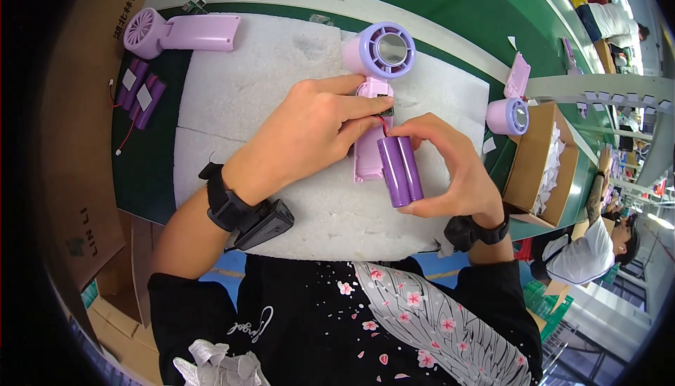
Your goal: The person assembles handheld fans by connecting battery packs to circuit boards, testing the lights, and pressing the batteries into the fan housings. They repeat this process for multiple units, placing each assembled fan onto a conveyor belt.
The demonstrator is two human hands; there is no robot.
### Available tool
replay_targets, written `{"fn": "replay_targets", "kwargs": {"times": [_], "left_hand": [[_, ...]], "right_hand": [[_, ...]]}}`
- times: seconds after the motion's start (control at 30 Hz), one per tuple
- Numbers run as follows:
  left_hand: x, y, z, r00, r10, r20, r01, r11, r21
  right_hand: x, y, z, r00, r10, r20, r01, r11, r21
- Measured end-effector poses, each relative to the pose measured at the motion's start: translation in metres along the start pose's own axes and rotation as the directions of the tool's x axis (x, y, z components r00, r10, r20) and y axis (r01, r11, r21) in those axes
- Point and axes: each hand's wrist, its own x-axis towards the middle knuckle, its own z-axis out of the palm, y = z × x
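A purple handheld fan [380, 50] lies on a white foam sheet [232, 91], its round head at the far end and its pink handle shell [368, 161] open toward me. Across the top of that handle reaches my left hand [306, 126], fingertips closed on it beside a small green circuit board [387, 111]. A red wire [384, 127] runs from there to a purple two-cell battery pack [401, 171]. My right hand [464, 164] grips this pack between thumb and fingers, tilted over the handle's right edge. Whether my left fingertips pinch a plug is hidden.
Another purple fan [200, 32] and two wired battery packs [149, 101] lie at the left, near a loose circuit board [195, 7]. To the right stand an opened fan [506, 115] and a cardboard box [513, 193] holding white paper. Other people work far right.
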Motion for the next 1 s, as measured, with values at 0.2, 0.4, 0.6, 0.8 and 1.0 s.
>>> {"fn": "replay_targets", "kwargs": {"times": [0.2,0.4,0.6,0.8,1.0], "left_hand": [[0.001,-0.001,-0.001,1.0,-0.001,0.025,0.002,0.999,-0.036],[0.001,0.001,-0.003,0.998,0.015,0.061,-0.015,1.0,0.002],[0.001,0.002,-0.005,0.997,0.025,0.077,-0.027,0.999,0.03],[0.002,0.001,-0.005,0.996,0.029,0.089,-0.03,0.999,0.013],[0.003,0.0,-0.005,0.996,0.038,0.077,-0.038,0.999,-0.009]], "right_hand": [[0.006,0.009,0.019,0.985,-0.086,-0.151,0.064,0.988,-0.142],[0.005,0.006,0.028,0.964,-0.192,-0.182,0.116,0.926,-0.36],[-0.002,0.001,0.035,0.961,-0.143,-0.238,0.05,0.932,-0.36],[-0.001,0.002,0.042,0.933,-0.23,-0.276,0.092,0.895,-0.436],[0.0,0.007,0.039,0.932,-0.258,-0.254,0.131,0.894,-0.429]]}}
